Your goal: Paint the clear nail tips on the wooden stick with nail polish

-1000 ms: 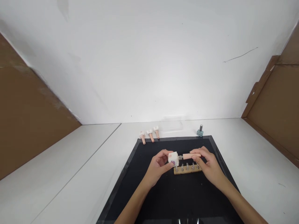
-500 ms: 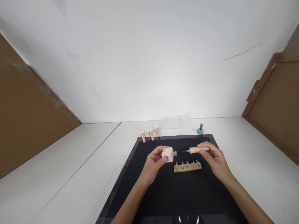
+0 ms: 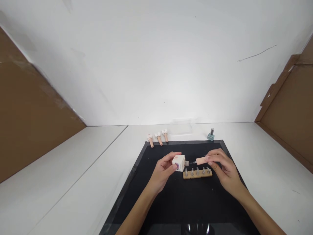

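Note:
My left hand [image 3: 164, 171] grips a white square nail polish bottle [image 3: 179, 162], tipped on its side with its neck facing right. Between the fingertips of my right hand [image 3: 223, 166] is the peach brush cap [image 3: 201, 160], held level. Its thin brush points left, with the tip at the mouth of the bottle; whether it is inside I cannot tell. Just below both hands lies a tan strip [image 3: 198, 174] with several clear nail tips standing on it.
Several white bottles with peach caps [image 3: 159, 140] lie at the mat's far left corner. A blue-green polish bottle [image 3: 211, 136] stands at the far right. A clear tray [image 3: 181, 129] lies at the back. The black mat [image 3: 176, 205] covers the middle; brown cardboard [image 3: 288, 107] borders the sides.
The bottle and the brush have come closer together, the brush tip reaching the bottle's mouth. The cap now tilts slightly. The whole view has shifted a little.

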Demonstrator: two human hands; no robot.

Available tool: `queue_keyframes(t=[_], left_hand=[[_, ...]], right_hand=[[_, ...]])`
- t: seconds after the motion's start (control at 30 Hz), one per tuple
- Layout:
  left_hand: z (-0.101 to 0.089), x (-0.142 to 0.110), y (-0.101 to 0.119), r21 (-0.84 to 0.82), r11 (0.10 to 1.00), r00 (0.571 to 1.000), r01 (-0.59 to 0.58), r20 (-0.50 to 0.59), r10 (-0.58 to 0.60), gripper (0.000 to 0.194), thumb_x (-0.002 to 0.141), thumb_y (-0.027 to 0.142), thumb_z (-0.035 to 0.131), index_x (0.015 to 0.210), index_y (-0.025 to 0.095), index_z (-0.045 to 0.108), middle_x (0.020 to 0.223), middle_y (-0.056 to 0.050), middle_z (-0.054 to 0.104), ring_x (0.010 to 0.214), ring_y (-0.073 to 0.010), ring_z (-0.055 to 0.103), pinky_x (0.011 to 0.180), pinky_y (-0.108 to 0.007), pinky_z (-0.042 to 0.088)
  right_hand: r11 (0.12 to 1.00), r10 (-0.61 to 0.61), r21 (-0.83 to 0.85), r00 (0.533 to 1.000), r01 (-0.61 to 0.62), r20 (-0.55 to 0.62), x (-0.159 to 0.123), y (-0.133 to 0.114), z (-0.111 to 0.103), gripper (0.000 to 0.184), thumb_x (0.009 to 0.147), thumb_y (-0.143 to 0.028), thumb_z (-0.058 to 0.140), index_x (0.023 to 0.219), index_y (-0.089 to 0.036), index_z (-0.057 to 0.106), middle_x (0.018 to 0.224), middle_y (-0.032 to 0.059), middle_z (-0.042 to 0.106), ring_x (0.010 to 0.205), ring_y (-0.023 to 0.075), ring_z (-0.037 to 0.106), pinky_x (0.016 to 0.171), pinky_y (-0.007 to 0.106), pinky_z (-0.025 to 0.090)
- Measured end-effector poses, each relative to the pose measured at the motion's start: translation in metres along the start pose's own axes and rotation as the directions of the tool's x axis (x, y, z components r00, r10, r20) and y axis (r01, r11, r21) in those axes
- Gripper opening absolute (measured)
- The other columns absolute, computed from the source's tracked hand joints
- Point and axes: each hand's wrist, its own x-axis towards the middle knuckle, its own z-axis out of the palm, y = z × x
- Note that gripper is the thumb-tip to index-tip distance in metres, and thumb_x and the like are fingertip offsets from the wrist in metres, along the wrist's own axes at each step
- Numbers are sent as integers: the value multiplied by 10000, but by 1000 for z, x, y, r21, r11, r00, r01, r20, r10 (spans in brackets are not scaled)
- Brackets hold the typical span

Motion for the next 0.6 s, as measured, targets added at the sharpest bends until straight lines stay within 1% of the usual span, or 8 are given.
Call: queue_keyframes(t=[0.1, 0.2, 0.33, 0.43, 0.53, 0.6], left_hand=[[1, 0, 0, -10, 1000, 1000, 10, 28, -9, 422, 544, 424, 839, 892, 197, 765, 833, -50, 626, 748, -158, 562, 635, -214, 457], [2, 0, 0, 10, 1000, 999, 0, 50, 0, 408, 559, 427, 829, 895, 203, 767, 805, -39, 606, 734, -153, 551, 619, -210, 454], [3, 0, 0, 51, 999, 996, -15, 89, 11, 403, 580, 420, 814, 912, 196, 764, 756, -31, 579, 711, -154, 536, 616, -226, 451], [3, -1, -1, 100, 995, 996, -18, 91, 9, 408, 590, 430, 802, 918, 191, 763, 749, -32, 571, 709, -158, 528, 618, -232, 446], [3, -1, -1, 147, 989, 995, -8, 96, -7, 419, 612, 456, 780, 936, 191, 759, 754, -38, 588, 719, -167, 533, 630, -242, 449], [3, -1, -2, 146, 989, 995, 9, 100, -23, 425, 617, 469, 774, 941, 194, 756, 770, -43, 614, 732, -173, 546, 640, -246, 451]], right_hand=[[999, -43, -18, 999, 43, 14, 0, -2, 0, 213, 923, -129, 494, 930, -274, 650, 859, 36, 645, 796, 197, 602, 671, 330, 497], [995, -80, -50, 996, 83, 44, 0, -3, 0, 243, 911, -97, 480, 943, -276, 642, 868, 38, 644, 799, 201, 599, 651, 328, 499], [979, -142, -131, 982, 158, 125, -1, -4, -1, 328, 883, -17, 442, 969, -274, 627, 898, 46, 632, 829, 207, 575, 663, 337, 490], [961, -157, -198, 972, 191, 174, -1, -5, -2, 373, 872, 5, 404, 985, -278, 619, 921, 54, 628, 835, 216, 563, 684, 356, 476], [949, -177, -227, 967, 217, 182, -1, -6, -2, 375, 859, 12, 389, 967, -273, 607, 917, 55, 627, 821, 218, 560, 678, 357, 472], [943, -203, -230, 962, 243, 184, 0, -6, -2, 376, 838, 31, 392, 943, -264, 599, 907, 52, 630, 812, 213, 556, 671, 350, 474]])
